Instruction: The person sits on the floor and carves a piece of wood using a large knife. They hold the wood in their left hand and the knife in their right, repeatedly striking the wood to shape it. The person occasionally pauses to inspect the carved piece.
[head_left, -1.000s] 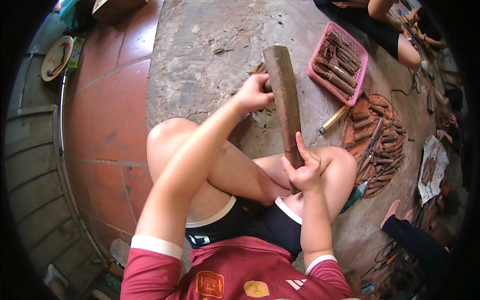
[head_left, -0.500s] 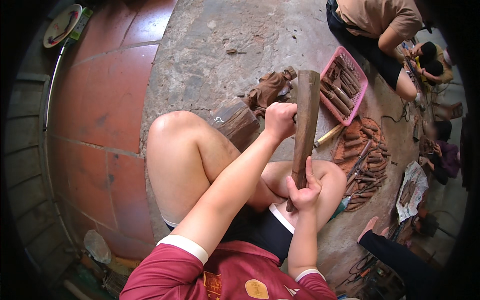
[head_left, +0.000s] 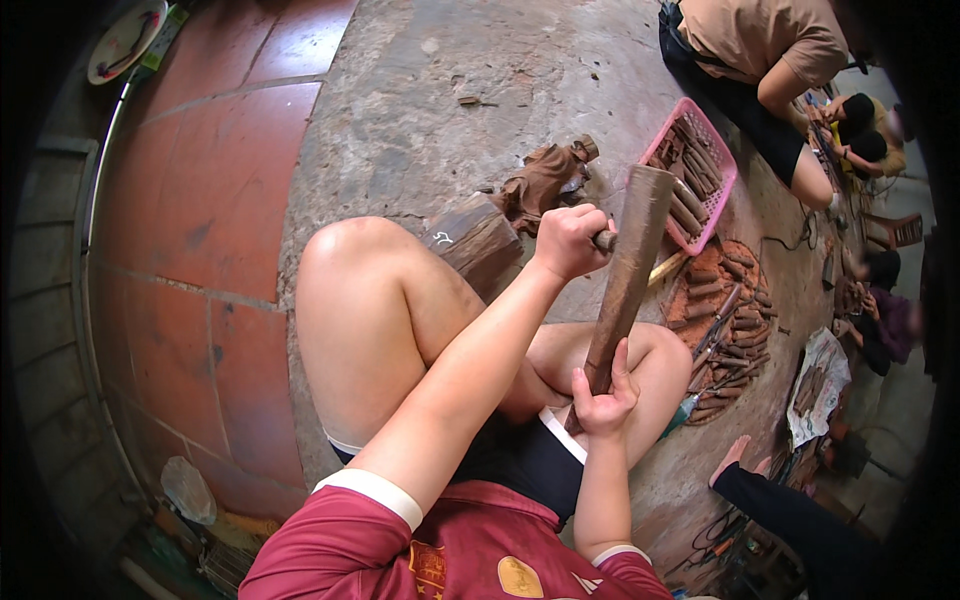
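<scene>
My left hand (head_left: 570,243) is closed in a fist around a tool with a dark rounded handle (head_left: 604,240). Only the handle's butt sticks out on the right; the rest is hidden. Just beside that butt stands a long, thick wooden mallet (head_left: 630,270), its broad end up and tilted to the right. My right hand (head_left: 606,400) grips the mallet low down, near my lap, with the index finger stretched along it. Beyond my left forearm lies a dark wooden block (head_left: 472,240) with a chalk mark, touching or close to a brown carved-looking piece (head_left: 543,187).
A pink basket (head_left: 728,187) holds several wooden pieces. Close to it, chisels and handles (head_left: 735,345) lie spread over an orange patch. A person in a tan shirt (head_left: 765,35) sits at the far right; another person's bare foot (head_left: 734,466) reaches in lower. Red tiles (head_left: 200,240) cover the left.
The mallet has swung to the right and tipped further over. My left fist has shifted slightly right and down, and the handle's butt now shows clearly.
</scene>
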